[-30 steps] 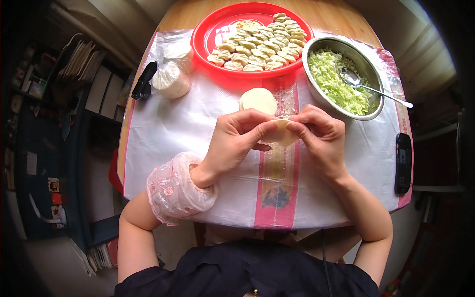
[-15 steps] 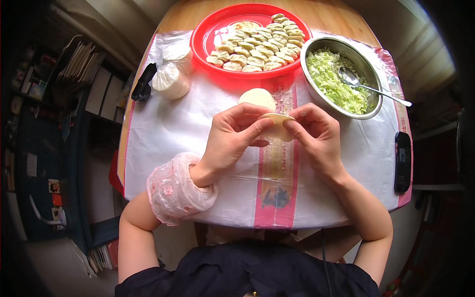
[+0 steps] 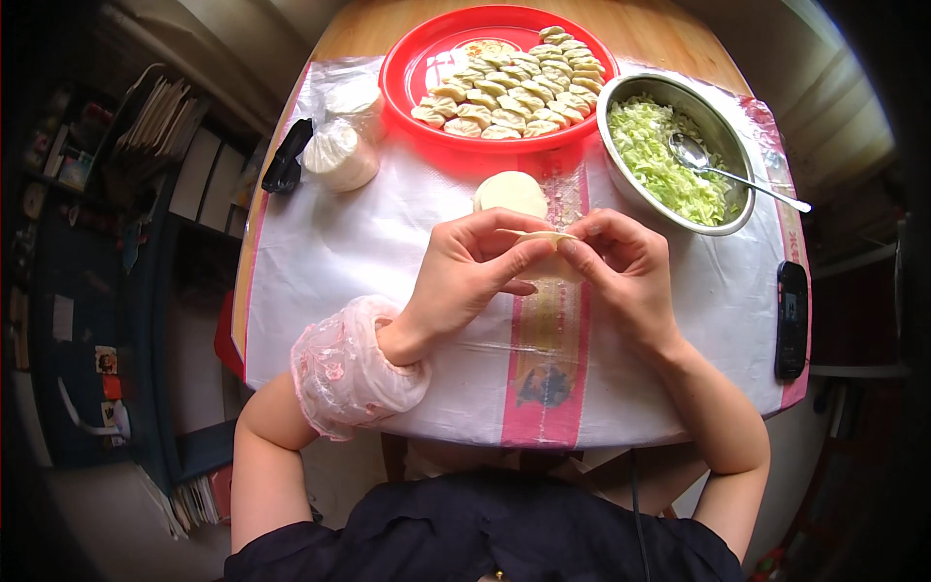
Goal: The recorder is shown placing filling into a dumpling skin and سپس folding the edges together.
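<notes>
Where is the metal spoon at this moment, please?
In the head view, the metal spoon is at upper right, its scoop in the steel bowl of shredded cabbage, its handle over the rim.

- We find open white plastic sheet [image 3: 388, 242] on the counter, left of our left hand [image 3: 464, 281].
- Ahead, a round pale dough wrapper [image 3: 510, 192] lies just past our hands.
- The red round plastic tray [image 3: 412, 68] blocks the far edge.
- The steel bowl of shredded cabbage [image 3: 669, 160] and its spoon [image 3: 737, 175] crowd our right hand [image 3: 626, 276].
- A black phone [image 3: 791, 320] bounds the right rim.
</notes>
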